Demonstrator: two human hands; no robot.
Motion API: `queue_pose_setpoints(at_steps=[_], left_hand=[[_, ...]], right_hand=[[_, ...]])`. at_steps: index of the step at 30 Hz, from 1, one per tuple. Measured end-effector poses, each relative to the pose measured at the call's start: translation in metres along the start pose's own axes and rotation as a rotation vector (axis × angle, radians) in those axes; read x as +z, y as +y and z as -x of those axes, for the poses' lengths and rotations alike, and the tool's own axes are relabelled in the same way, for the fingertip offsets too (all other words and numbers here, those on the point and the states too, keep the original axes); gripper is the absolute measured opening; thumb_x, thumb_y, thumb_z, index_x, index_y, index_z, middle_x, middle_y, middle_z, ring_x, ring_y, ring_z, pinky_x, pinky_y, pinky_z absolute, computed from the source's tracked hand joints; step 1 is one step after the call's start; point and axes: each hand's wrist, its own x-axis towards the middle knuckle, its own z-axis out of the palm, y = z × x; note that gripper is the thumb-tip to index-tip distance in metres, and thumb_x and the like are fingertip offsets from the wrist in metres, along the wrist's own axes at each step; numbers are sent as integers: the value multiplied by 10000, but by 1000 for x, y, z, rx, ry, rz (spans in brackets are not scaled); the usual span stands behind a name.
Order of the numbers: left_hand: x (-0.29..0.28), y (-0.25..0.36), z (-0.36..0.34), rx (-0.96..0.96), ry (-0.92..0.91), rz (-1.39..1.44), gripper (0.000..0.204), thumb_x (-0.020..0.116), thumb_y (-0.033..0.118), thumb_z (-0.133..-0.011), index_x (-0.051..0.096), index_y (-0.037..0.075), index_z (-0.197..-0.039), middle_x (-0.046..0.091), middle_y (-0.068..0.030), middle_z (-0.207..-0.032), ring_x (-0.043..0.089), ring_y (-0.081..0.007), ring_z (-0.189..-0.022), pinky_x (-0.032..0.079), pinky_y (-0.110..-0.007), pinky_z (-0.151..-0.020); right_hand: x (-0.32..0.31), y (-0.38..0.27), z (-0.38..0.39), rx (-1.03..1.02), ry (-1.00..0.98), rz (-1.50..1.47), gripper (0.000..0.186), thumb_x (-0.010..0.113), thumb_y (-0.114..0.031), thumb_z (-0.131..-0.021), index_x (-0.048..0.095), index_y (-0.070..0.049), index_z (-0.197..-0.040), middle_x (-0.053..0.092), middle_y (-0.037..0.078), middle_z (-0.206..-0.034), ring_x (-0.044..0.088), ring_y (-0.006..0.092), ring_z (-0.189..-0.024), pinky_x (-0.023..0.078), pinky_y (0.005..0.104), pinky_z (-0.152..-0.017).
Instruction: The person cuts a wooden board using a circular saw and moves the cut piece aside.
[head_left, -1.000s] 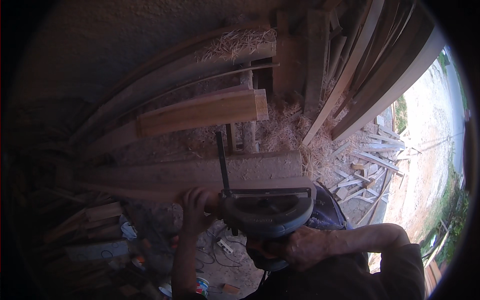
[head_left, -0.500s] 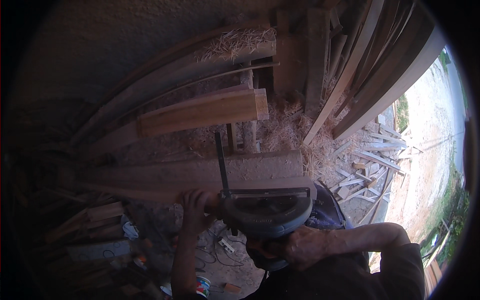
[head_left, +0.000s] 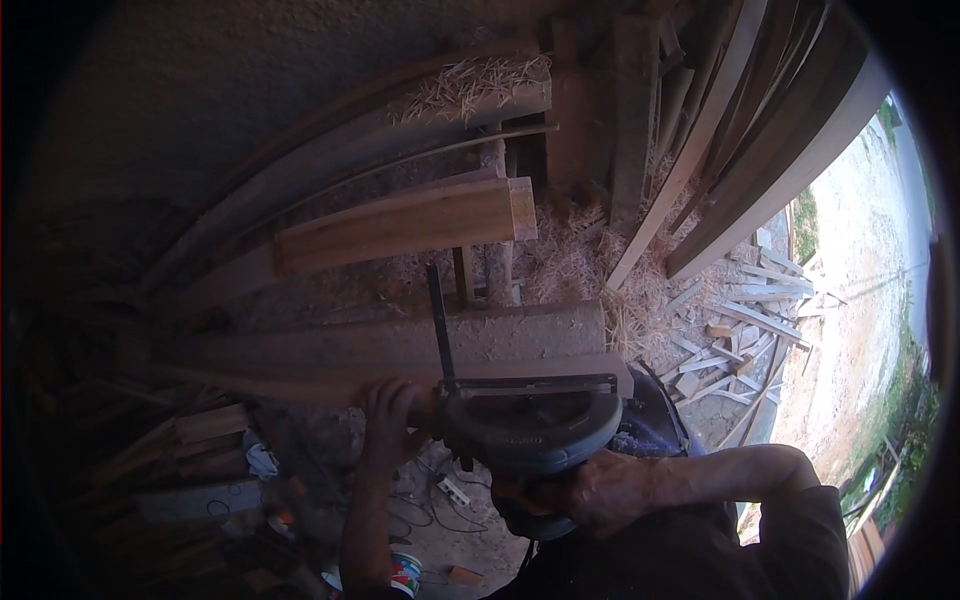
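Observation:
A circular saw with a rounded grey guard rests at the near edge of a long plank, and its dark guide bar reaches across the wood. My right hand is wrapped round the saw's rear handle, low on the near side. My left hand curls at the front of the saw, its fingers bent over beside the plank's edge; the grip is partly hidden in shadow. Where the blade meets the wood is covered by the guard.
Beyond lies a light beam, and shavings cover another timber. Boards lean at the far right above scattered offcuts. On the floor are a white power strip, loose cords and a colourful bucket.
The saw has shifted very slightly to the left along the plank, guide bar included. Both hands keep their grip; the timber around stays put.

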Motion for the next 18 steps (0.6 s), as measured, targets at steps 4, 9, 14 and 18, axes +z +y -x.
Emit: queue_pose_setpoints(at_steps=[4, 9, 14, 18], left_hand=[[1, -1, 2, -21, -15, 2, 772, 859, 207, -646, 534, 99, -1338, 522, -167, -1371, 444, -438, -1309, 340, -601, -1118], [-1, 0, 1, -21, -14, 13, 770, 853, 201, -648, 535, 105, -1343, 518, -164, -1382, 441, -438, -1313, 348, -594, -1111], [-3, -1, 1, 8, -14, 30, 776, 847, 184, -654, 531, 104, -1358, 515, -162, -1394, 436, -436, -1322, 351, -589, -1117], [0, -3, 5, -13, -15, 10, 791, 854, 158, -639, 532, 98, -1359, 518, -163, -1392, 434, -440, -1328, 360, -585, -1122]], right_hand=[[-3, -1, 0, 6, -4, 13, 716, 684, -119, -788, 474, 31, -1456, 708, 306, -1030, 723, 425, -1030, 579, 496, -936], [3, 3, 1, 25, -47, 18, 727, 683, -125, -799, 462, 18, -1477, 710, 302, -1036, 724, 421, -1037, 579, 496, -934], [4, 6, 0, 1, -30, -3, 715, 683, -134, -811, 466, 6, -1478, 715, 285, -1032, 727, 415, -1039, 579, 501, -931], [5, 6, 1, -16, 6, -14, 711, 679, -142, -815, 470, -3, -1480, 717, 278, -1032, 730, 413, -1030, 579, 500, -934]])
